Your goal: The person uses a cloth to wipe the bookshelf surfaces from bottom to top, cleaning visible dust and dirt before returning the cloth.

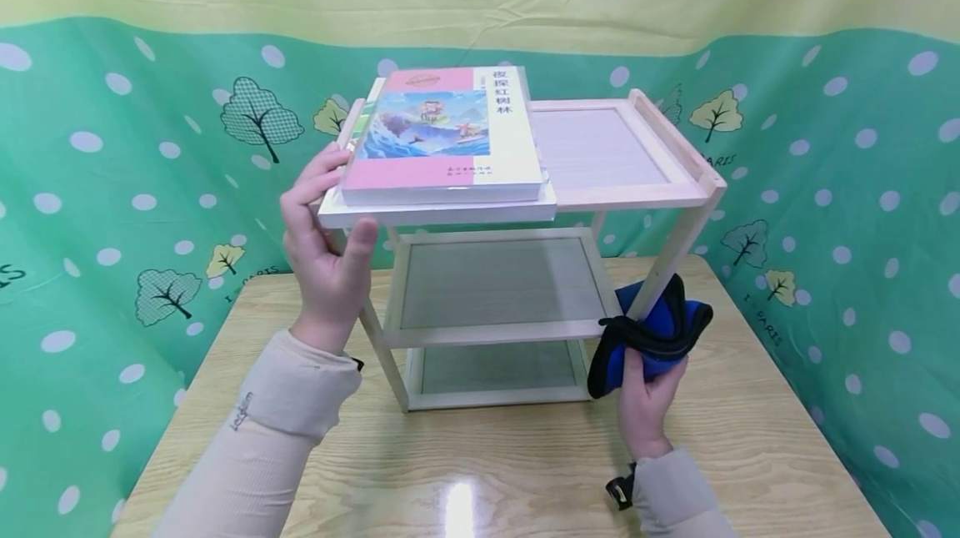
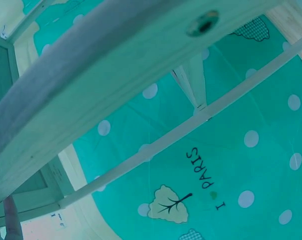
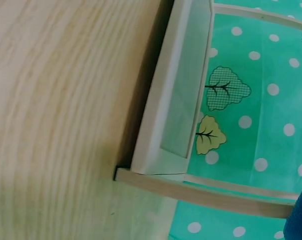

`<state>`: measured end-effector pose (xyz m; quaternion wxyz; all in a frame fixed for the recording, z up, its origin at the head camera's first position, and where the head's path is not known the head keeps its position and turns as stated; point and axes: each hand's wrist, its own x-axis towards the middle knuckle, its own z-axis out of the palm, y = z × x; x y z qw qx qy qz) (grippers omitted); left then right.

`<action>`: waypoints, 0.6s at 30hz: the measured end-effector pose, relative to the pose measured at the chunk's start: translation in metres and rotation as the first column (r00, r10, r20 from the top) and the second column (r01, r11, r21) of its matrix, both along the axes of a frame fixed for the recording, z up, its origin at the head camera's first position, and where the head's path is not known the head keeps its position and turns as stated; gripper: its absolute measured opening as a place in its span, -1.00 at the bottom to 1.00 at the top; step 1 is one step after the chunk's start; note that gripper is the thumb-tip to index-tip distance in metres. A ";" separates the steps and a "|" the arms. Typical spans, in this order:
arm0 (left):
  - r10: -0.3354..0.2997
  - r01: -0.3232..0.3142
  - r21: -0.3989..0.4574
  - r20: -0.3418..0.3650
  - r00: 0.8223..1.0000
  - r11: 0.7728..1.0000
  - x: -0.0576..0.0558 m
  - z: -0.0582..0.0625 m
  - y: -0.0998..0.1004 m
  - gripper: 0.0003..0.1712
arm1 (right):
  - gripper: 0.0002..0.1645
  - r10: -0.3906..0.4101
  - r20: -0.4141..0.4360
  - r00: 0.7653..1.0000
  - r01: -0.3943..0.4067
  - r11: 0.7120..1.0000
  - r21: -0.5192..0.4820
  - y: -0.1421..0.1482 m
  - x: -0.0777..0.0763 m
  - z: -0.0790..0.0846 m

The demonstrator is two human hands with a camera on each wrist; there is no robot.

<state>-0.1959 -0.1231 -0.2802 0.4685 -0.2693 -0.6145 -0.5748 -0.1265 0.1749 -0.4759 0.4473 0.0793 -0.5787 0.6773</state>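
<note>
A wooden three-tier shelf point(image 1: 502, 329) stands on the table. On the left part of its top tier lies a stack of books point(image 1: 450, 171), the upper one with a pink and cream cover. My left hand point(image 1: 322, 246) grips the shelf's top left front corner beside the stack, fingers over the side and thumb in front. In the left wrist view a fingertip point(image 2: 11, 220) shows below the side rail. Against the right front leg, my right hand point(image 1: 648, 400) holds a folded blue cloth item point(image 1: 660, 334) with black edging. Its exact kind cannot be told.
The light wood table point(image 1: 450, 455) reaches to a green and yellow curtain point(image 1: 150, 171) with dots and trees. A black strap point(image 1: 621, 488) sits at the right wrist. In the right wrist view, the shelf's bottom tier point(image 3: 163, 115) is close to the tabletop.
</note>
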 end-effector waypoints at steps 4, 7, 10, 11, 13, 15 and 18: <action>-0.002 0.002 0.002 -0.001 1.000 1.000 0.000 0.000 0.000 0.05 | -0.42 0.042 0.013 0.999 -0.042 0.999 0.003 0.003 0.002 -0.005; -0.005 0.005 0.002 0.001 1.000 1.000 0.000 0.000 0.000 0.06 | -0.39 0.047 0.053 0.998 -0.048 0.998 0.026 0.005 0.004 -0.010; -0.007 0.007 0.002 0.003 1.000 1.000 0.000 0.000 0.000 0.06 | -0.34 0.043 0.098 0.994 -0.047 0.998 0.046 0.007 0.006 -0.015; -0.006 0.006 0.000 0.005 1.000 1.000 0.000 0.000 0.000 0.06 | -0.31 0.035 0.119 0.992 -0.042 0.997 0.057 0.007 0.007 -0.016; -0.004 0.004 -0.001 0.002 1.000 1.000 0.000 0.000 0.000 0.06 | -0.25 0.019 0.164 0.986 -0.032 0.997 0.076 0.007 0.009 -0.017; -0.004 0.004 0.000 -0.005 1.000 1.000 -0.001 0.000 0.000 0.05 | -0.21 -0.004 0.225 0.974 -0.018 0.995 0.100 0.007 0.010 -0.018; -0.004 0.004 0.001 -0.014 1.000 1.000 -0.001 0.001 0.000 0.05 | -0.19 -0.031 0.313 0.949 -0.008 0.992 0.124 0.007 0.011 -0.018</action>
